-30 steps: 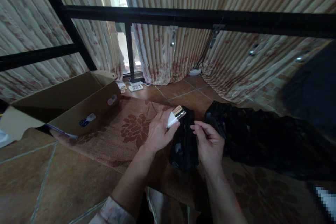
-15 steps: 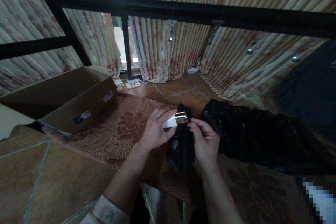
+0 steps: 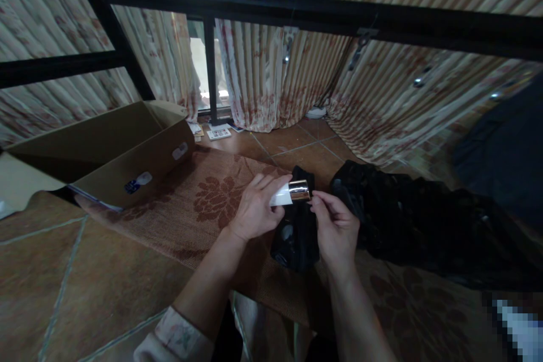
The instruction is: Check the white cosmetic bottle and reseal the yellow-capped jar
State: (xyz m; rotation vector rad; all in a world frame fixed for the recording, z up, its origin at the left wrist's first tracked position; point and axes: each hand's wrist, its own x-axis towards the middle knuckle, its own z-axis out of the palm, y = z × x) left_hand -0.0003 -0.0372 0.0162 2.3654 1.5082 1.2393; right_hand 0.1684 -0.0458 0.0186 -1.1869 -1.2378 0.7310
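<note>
My left hand [image 3: 255, 208] is closed around a small white tube with a shiny gold cap [image 3: 292, 193], held level above a patterned mat. My right hand [image 3: 335, 225] pinches the gold cap end with thumb and fingers. Just below both hands lies a small black pouch [image 3: 296, 233] on the mat. A larger heap of black plastic bags [image 3: 407, 220] spreads out to the right of my right hand.
An open cardboard box [image 3: 106, 155] stands at the left on the floral mat [image 3: 203, 203]. A black metal frame [image 3: 297, 11] runs across above, with striped curtains behind. Tiled floor [image 3: 63, 271] lies front left; small papers [image 3: 218, 133] sit by the curtain.
The tube has turned from tilted upward to level. My right hand moved in from beside the pouch and closed its fingers on the gold cap.
</note>
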